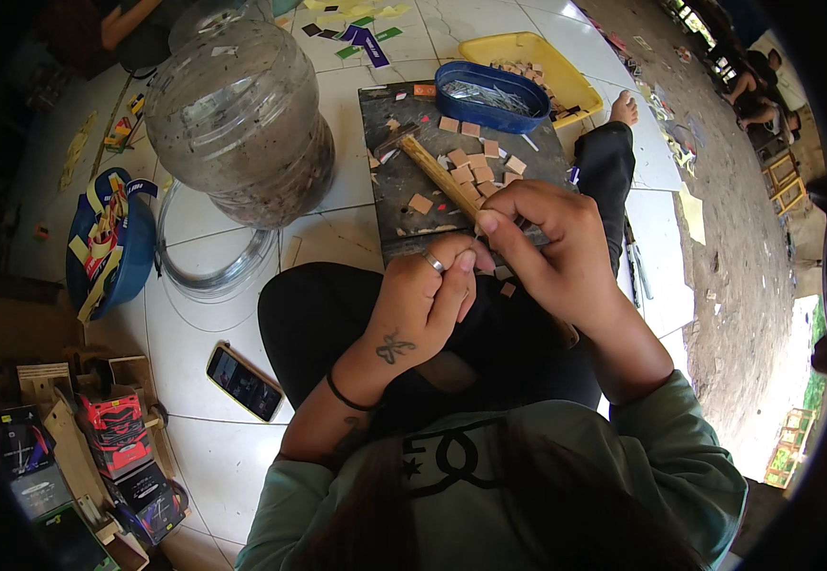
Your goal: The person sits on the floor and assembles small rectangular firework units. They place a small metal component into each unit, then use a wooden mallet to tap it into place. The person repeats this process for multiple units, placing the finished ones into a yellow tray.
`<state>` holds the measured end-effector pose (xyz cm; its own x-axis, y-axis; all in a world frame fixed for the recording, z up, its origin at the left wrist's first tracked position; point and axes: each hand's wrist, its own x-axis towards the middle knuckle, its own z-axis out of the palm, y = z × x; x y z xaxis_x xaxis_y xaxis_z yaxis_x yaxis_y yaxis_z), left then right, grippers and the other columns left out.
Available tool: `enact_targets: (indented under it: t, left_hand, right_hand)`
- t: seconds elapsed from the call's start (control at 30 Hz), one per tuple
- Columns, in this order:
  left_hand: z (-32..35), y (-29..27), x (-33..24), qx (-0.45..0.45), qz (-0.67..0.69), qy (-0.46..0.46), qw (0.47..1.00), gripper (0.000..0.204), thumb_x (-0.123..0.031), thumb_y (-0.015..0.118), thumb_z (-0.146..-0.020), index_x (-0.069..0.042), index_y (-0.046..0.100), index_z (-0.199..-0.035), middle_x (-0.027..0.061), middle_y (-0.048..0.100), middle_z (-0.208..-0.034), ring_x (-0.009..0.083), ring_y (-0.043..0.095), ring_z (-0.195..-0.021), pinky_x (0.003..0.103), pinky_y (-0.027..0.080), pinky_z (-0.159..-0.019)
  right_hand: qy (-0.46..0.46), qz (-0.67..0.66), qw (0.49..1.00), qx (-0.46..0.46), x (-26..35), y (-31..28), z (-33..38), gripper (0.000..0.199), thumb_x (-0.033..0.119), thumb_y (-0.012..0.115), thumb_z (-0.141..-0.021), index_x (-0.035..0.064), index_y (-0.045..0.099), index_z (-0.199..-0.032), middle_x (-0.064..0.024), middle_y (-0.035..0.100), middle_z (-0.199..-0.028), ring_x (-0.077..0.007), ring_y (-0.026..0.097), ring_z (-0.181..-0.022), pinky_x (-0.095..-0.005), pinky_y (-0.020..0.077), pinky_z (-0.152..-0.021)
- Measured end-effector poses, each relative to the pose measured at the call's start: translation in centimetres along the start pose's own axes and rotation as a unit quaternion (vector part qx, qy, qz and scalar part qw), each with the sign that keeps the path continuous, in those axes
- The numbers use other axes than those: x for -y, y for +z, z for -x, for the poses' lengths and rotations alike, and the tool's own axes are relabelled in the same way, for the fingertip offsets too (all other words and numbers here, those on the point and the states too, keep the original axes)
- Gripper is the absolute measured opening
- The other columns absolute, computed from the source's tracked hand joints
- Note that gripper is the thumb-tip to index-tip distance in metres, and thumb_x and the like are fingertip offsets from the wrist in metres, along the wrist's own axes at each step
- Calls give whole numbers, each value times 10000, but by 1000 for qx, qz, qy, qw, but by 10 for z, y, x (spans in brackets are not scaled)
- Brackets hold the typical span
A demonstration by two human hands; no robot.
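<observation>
Hammer handle (437, 175): yellow-brown. Small square pieces (462, 175): tan-pink. Board (394, 200): near-black, scuffed grey. Oval tub (499, 122): deep blue. Tray (475, 49): yellow. Wire coil (218, 283): silver-grey. Plastic jug (232, 105): clear, flecked dark. Phone (245, 383): black screen, yellow edge. Tiled floor (232, 457): white, grey grid lines. Shirt (585, 457): grey-green, black print. Trousers (304, 300): black. Ring (432, 261): silver.

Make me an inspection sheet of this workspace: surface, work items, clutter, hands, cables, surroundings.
Surface: dark board on white tiled floor.
Work items: hammer, tan squares and blue container of thin metal pieces on the board.
Clutter: phone, wire coil and large clear jug to the left.
Hands: left hand and right hand close together, fingers bent; anything pinched is too small to tell.
Cables: nothing seen.
Surroundings: wooden pieces lower left; other people toward the upper corners.
</observation>
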<state>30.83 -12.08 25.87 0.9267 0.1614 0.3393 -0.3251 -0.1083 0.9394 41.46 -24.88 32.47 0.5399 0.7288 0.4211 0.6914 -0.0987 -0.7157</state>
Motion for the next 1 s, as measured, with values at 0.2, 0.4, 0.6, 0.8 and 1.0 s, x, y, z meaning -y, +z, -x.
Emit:
enact_targets:
  t: [0.2, 0.4, 0.6, 0.8, 1.0]
  left_hand:
    - [3, 2, 0, -14, 16, 37, 999, 211, -88, 397, -1027, 44, 560, -1017, 81, 617, -769, 67, 477, -485, 211, 367, -474]
    - [6, 5, -2, -36, 35, 76, 996, 194, -74, 407, -1018, 41, 563, -1008, 90, 625, -778, 76, 507, -486, 218, 387, -471]
    - [8, 6, -3, -41, 32, 101, 993, 191, -80, 419, -1019, 48, 560, -1001, 115, 641, -788, 80, 517, -493, 208, 385, -472]
    - [5, 10, -4, -107, -23, 94, 990, 182, -76, 453, -1010, 54, 581, -1010, 109, 658, -801, 81, 534, -507, 209, 387, -474]
    - [7, 14, 1, -152, -110, 110, 976, 170, -42, 474, -993, 65, 596, -1041, 88, 642, -750, 82, 545, -514, 213, 389, -474]
  right_hand:
    - [45, -62, 997, 29, 4, -3, 1, 116, 54, 640, -891, -17, 629, -799, -90, 609, -676, -183, 566, -580, -295, 444, -563]
    - [90, -154, 983, 50, 10, -4, 2, 150, 61, 619, -920, -20, 623, -794, -67, 614, -679, -115, 556, -591, -264, 440, -562]
    - [121, -242, 960, 71, 9, -4, 3, 143, 60, 607, -934, -34, 630, -830, -56, 615, -696, -89, 568, -617, -250, 448, -572]
    - [14, -125, 992, 29, 4, -1, 3, 109, 62, 630, -918, -32, 656, -870, -76, 638, -727, -117, 626, -654, -253, 481, -598]
    - [100, -171, 980, 36, 2, 2, 6, 111, 77, 664, -898, -34, 674, -892, -95, 669, -763, -128, 648, -664, -253, 491, -610]
